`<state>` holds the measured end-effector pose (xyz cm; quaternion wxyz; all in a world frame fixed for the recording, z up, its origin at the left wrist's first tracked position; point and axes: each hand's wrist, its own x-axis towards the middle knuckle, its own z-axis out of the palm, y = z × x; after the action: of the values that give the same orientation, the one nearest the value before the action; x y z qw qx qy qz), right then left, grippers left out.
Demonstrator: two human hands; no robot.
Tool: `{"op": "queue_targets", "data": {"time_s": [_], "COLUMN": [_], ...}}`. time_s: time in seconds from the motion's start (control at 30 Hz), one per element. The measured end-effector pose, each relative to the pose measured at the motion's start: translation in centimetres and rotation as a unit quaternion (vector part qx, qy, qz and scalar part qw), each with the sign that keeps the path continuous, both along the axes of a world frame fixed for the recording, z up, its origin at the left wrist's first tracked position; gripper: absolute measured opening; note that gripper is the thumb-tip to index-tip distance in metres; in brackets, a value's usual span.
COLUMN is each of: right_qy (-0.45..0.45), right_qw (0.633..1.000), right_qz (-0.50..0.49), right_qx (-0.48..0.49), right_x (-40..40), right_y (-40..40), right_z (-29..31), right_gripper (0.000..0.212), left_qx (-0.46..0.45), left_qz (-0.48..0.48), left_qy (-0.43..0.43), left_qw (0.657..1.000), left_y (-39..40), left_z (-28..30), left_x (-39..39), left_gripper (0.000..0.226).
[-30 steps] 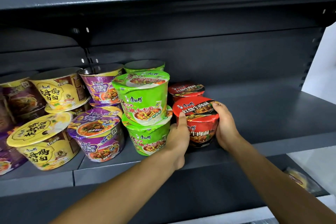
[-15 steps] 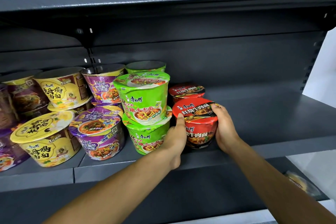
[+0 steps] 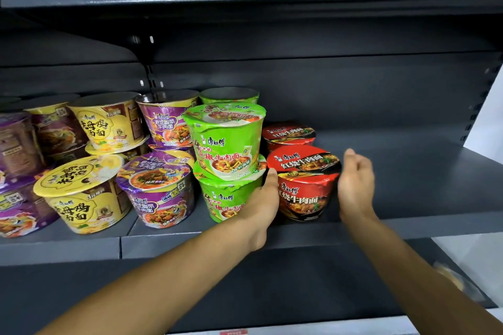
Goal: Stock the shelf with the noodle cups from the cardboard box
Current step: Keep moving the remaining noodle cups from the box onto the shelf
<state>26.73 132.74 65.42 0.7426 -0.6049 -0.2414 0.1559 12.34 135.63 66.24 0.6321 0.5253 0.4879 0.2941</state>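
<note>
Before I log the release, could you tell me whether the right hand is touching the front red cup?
Apart: the head view shows shelf between the right hand and the front red cup.

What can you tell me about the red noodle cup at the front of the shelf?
The front red noodle cup is a tapered bowl in glossy plastic wrap, with a red and black lid printed with white writing and a noodle picture. It stands upright near the shelf edge, beside the green cups, another red one behind. Both hands flank it, seemingly just released.
</note>
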Motion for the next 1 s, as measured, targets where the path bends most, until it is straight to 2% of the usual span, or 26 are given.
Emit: {"op": "queue_targets", "data": {"time_s": [0.03, 0.1, 0.13, 0.2, 0.3, 0.4, 0.47, 0.57, 0.7, 0.77, 0.9, 1.0], "right_qy": [-0.040, -0.082, -0.072, 0.019, 0.132, 0.223, 0.249, 0.233, 0.176, 0.160, 0.151, 0.148], "right_qw": [0.998, 0.991, 0.986, 0.959, 0.880, 0.802, 0.761, 0.721, 0.677, 0.655, 0.622, 0.605], "right_qz": [-0.041, -0.006, 0.050, 0.212, 0.437, 0.549, 0.599, 0.649, 0.680, 0.685, 0.684, 0.671], "right_qx": [0.034, 0.109, 0.143, 0.185, 0.136, 0.075, 0.030, -0.071, -0.218, -0.275, -0.351, -0.402], "right_x": [-0.8, -3.0, -4.4, -7.5, -12.2, -16.5, -19.7, -25.2, -32.9, -36.7, -44.3, -50.3], "right_y": [-1.0, -2.7, -3.4, -4.4, -4.7, -4.0, -3.0, -1.2, 1.3, 2.1, 3.5, 4.6], "right_z": [0.9, 3.0, 3.9, 5.0, 5.1, 3.4, 1.6, -2.0, -8.7, -12.4, -19.2, -24.4], "right_gripper": [0.021, 0.023, 0.026, 0.034, 0.063, 0.074, 0.075, 0.071, 0.058, 0.054, 0.054, 0.056], "left_qx": [-0.002, -0.013, -0.020, -0.032, -0.040, -0.016, -0.007, -0.035, -0.123, -0.164, -0.230, -0.262], "left_qz": [-0.004, -0.018, -0.024, -0.028, -0.028, -0.017, 0.008, 0.057, 0.190, 0.241, 0.318, 0.358], "left_qy": [-0.003, -0.017, -0.021, -0.019, -0.014, 0.013, 0.049, 0.106, 0.147, 0.150, 0.111, 0.115], "left_qw": [1.000, 1.000, 0.999, 0.999, 0.999, 1.000, 0.999, 0.992, 0.963, 0.945, 0.913, 0.889], "left_y": [-0.2, -0.9, -1.2, -1.4, -1.5, -2.2, -2.8, -3.2, -3.9, -4.7, -5.6, -5.5], "left_z": [0.1, 0.5, 0.7, 1.1, 1.4, 0.7, -0.7, -4.4, -11.0, -14.4, -20.6, -25.0], "left_x": [-0.7, -2.5, -3.5, -5.9, -9.9, -14.7, -18.4, -25.1, -35.1, -39.7, -47.5, -52.6], "left_gripper": [0.068, 0.068, 0.066, 0.064, 0.064, 0.045, 0.032, 0.029, 0.019, 0.015, 0.023, 0.015]}}
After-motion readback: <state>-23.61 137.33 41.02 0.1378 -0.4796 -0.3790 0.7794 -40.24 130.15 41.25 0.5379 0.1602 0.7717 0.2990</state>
